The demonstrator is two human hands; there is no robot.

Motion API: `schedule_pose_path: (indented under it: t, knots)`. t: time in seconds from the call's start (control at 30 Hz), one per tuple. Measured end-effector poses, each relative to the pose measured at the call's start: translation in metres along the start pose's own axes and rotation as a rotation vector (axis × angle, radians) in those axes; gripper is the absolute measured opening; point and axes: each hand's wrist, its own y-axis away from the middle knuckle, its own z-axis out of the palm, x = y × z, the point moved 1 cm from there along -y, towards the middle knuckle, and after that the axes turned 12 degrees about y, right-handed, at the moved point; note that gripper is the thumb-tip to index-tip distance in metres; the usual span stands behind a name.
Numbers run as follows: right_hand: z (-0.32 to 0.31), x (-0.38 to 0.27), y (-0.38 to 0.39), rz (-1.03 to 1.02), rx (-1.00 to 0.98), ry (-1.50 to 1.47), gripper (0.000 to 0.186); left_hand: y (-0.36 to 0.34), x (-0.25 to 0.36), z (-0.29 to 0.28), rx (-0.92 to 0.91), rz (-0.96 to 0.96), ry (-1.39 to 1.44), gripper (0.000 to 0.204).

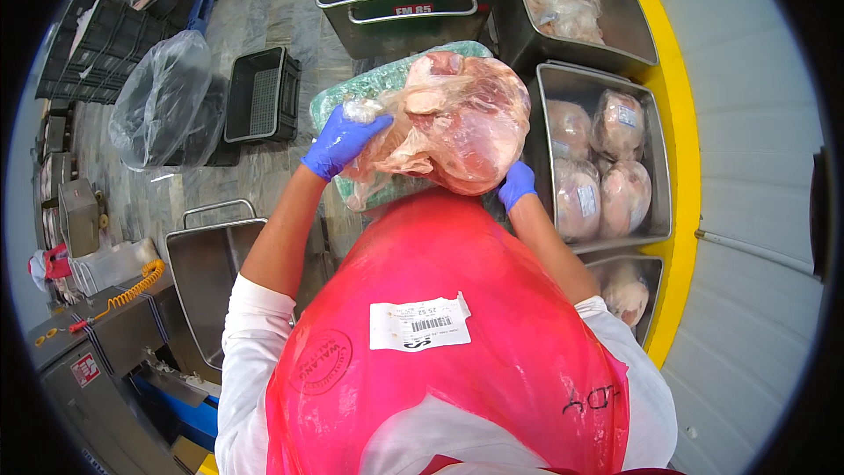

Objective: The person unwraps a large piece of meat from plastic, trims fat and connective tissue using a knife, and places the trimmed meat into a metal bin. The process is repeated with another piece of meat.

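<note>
The left hand (345, 142), in a thin blue glove, is closed on the gathered part of a clear plastic bag (403, 151); the folds hide part of the grip. Between the two hands, which are apart, is a large rounded pink piece of meat (483, 127), partly covered by this bag. The right hand (517, 185), also blue-gloved, touches its lower edge; the fingers are hidden, so I cannot tell how they hold. Under the meat, a green plastic-covered block (352, 91) is largely hidden.

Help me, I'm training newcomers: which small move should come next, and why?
Perhaps draw the plastic leftward with the left hand, which holds it bunched; the right hand, at the lower right edge of the meat, could steady it.
</note>
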Motion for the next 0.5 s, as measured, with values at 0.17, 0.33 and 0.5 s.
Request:
schedule_pose_path:
  t: [0.17,0.33,0.5]
  knots:
    - [0.001,-0.019,-0.032,-0.091,-0.227,-0.159,0.027,0.003,-0.003,-0.027,0.030,-0.026,0.112,0.026]
    - [0.068,-0.093,0.051,-0.835,-0.166,1.492,0.028,0.012,-0.026,-0.046,0.142,-0.046,0.412,0.023]
    - [0.079,-0.071,0.031,-0.824,-0.279,0.780,0.029,0.020,-0.020,-0.035,0.058,0.011,0.193,0.023]
